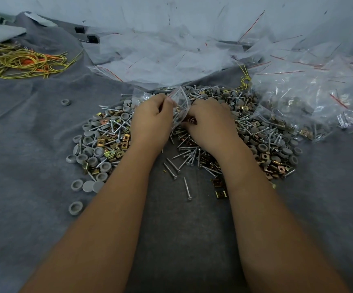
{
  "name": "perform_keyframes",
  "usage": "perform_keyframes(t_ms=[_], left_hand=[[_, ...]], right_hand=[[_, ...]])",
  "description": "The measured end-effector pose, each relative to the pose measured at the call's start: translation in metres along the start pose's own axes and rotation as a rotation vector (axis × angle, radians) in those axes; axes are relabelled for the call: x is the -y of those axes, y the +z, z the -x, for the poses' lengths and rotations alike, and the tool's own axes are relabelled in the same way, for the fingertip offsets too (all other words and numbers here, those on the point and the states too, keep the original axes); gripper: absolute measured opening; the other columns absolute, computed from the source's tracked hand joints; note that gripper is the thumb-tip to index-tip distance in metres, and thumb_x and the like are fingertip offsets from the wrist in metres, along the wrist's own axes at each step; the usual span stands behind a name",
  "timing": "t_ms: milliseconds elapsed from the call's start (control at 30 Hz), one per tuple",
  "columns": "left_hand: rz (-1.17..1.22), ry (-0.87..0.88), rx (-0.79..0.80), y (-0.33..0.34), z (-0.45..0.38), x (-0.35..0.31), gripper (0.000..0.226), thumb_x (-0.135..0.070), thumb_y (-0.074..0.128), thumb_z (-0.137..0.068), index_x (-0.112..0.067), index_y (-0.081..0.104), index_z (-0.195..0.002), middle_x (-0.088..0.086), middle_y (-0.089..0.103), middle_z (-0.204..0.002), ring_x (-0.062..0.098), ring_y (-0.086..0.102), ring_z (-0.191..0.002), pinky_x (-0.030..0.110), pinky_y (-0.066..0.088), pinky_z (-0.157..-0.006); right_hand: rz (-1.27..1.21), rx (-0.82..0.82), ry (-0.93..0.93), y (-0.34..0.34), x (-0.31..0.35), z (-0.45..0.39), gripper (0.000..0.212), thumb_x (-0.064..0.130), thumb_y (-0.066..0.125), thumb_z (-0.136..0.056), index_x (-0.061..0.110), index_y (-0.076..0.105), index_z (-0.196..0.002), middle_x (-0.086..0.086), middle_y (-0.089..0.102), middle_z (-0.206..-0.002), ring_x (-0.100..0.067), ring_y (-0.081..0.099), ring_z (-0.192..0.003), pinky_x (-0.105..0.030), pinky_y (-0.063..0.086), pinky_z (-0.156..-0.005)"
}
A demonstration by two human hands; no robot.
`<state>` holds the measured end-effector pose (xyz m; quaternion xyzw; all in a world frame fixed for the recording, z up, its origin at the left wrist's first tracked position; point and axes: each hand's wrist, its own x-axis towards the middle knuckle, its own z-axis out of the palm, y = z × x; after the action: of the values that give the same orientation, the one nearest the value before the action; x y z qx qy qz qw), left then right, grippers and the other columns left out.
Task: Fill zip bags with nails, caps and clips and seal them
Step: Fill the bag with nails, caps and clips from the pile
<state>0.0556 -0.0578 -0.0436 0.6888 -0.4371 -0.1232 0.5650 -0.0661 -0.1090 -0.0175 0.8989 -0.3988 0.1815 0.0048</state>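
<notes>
While the left hand [152, 119] pinches a small clear zip bag [179, 106] by its upper edge, fingers curled on the plastic, the right hand [210, 121] sits just beside it with fingers curled down at the bag's lower side, pinching some clips [190, 120]; exact grip partly hidden. Bag is held over the middle of the pile [255, 132], tilted, long axis running from upper left, near the red zip line, down toward lower right; a few parts show inside. Pile mixes silver nails [187, 188], grey round caps [77, 185] and brass clips, spread on a grey felt cloth [23, 134]. Filled bags [319, 102] lie right, empty bags [160, 60] heaped behind, yellow and orange cords [23, 62] far left, pale wall [129, 11] at back
</notes>
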Motion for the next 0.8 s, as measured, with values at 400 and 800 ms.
perform_keyframes(t_ms=[400, 800], left_hand=[[-0.052, 0.043, 0.025, 0.000, 0.003, -0.003, 0.036, -0.040, 0.040, -0.090, -0.017, 0.067, -0.089, -0.008, 0.050, -0.050, 0.011, 0.043, -0.048, 0.035, 0.038, -0.053], [-0.056, 0.065, -0.025, -0.001, 0.005, -0.007, 0.033, -0.036, 0.044, -0.094, -0.018, 0.071, -0.091, -0.008, 0.046, -0.047, 0.011, 0.043, -0.048, 0.032, 0.041, -0.055]], right_hand=[[-0.626, -0.444, 0.160, -0.013, -0.001, 0.000, 0.003, 0.023, 0.067, -0.088, 0.024, 0.067, -0.086, 0.012, 0.053, -0.093, -0.013, 0.055, -0.095, -0.024, 0.043, -0.085], [-0.692, -0.319, 0.331, -0.011, -0.012, 0.000, 0.016, 0.018, 0.057, -0.093, 0.025, 0.071, -0.096, 0.012, 0.067, -0.087, -0.003, 0.061, -0.079, -0.024, 0.051, -0.073]])
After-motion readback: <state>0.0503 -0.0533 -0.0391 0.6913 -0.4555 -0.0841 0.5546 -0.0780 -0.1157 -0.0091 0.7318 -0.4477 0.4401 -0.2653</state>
